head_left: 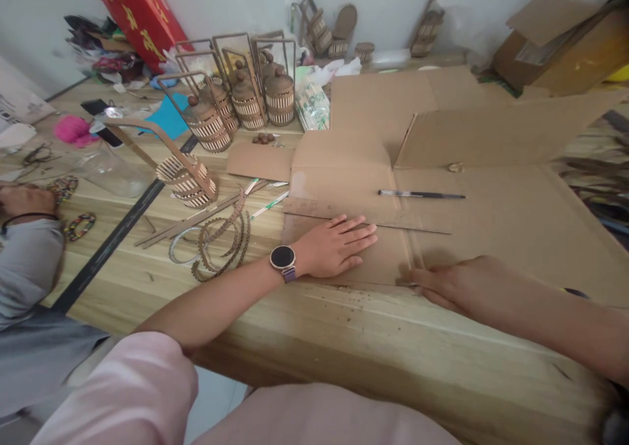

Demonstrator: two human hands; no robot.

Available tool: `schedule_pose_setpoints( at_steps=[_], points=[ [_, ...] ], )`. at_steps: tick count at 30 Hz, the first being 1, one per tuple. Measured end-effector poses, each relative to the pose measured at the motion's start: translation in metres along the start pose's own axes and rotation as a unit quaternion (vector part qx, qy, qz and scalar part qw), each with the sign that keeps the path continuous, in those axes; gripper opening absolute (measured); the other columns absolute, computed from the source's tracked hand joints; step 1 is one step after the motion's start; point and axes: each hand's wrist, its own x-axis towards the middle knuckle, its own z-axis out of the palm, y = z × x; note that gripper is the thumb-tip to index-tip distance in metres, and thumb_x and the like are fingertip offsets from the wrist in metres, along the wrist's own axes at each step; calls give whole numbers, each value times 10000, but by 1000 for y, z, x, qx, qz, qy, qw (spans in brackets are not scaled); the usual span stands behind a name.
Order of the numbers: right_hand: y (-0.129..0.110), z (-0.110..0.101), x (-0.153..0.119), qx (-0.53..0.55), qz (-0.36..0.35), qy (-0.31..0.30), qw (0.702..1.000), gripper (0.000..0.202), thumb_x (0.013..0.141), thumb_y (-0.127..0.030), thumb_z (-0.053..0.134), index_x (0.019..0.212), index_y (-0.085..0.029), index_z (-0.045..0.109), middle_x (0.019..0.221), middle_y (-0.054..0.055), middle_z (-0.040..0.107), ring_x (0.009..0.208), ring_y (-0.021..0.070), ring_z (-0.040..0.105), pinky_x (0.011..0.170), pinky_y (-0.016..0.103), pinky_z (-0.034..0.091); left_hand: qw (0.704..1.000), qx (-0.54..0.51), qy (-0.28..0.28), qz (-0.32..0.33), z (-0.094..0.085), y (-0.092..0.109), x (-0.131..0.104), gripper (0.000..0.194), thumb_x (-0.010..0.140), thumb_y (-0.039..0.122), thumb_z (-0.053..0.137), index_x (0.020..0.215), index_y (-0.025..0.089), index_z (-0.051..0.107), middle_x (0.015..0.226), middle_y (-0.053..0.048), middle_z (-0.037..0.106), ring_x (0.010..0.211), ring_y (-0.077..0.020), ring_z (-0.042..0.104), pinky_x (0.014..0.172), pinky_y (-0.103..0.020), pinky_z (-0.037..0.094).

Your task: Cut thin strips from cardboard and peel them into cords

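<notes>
A large unfolded cardboard sheet (472, 225) lies over the table in front of me. My left hand (339, 245), a watch (282, 257) on its wrist, is spread flat on the near left part of the cardboard. A long cut or slit runs just beyond its fingertips. At the near edge, my right hand (457, 284) is closed with its fingertips pinching the cardboard; it is slightly blurred. Beyond both hands a pen (421, 194) lies on the sheet.
Left of the cardboard lie coiled notched strips (223, 245) and an open bamboo basket (189, 181). Several lidded bamboo baskets (248, 101) stand behind. A raised flap (491, 134) stands at the back right. Another person's hand (27, 201) rests at far left.
</notes>
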Motion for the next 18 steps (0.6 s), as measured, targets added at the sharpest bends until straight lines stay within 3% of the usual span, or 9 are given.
schedule_pose_setpoints(
  at_steps=[2,4,9,18],
  points=[
    [-11,-9,6,13,-15,-45,999,179,1001,-308,467,979,-253,636,666,-12,703,553,166,661,493,264,259,1000,-1,11,-2,1,0,0,543,1093,404,298,1579,175,376,1665,-72,353,1577,-243,226,1278,-427,143],
    [-30,-20,19,-17,-17,-68,997,218,1013,-271,437,886,-227,608,686,7,702,558,159,654,493,271,250,1000,-2,17,-1,2,1,0,539,1089,396,314,1576,176,384,1660,-79,363,1575,-243,232,1276,-425,150],
    [-68,-33,47,-85,-30,-80,993,198,979,-142,459,1001,-188,650,694,56,715,542,167,637,469,302,170,1000,-3,13,-3,-1,2,0,533,1085,362,325,1570,150,389,1659,-87,363,1571,-253,245,1265,-443,196],
    [-72,-26,53,-126,-27,-112,985,330,895,-47,476,1101,-200,684,688,56,734,574,208,687,446,276,234,1000,-1,-5,-5,-4,4,1,551,1096,383,273,1579,135,367,1673,-82,331,1577,-258,226,1269,-444,178]
  ],
)
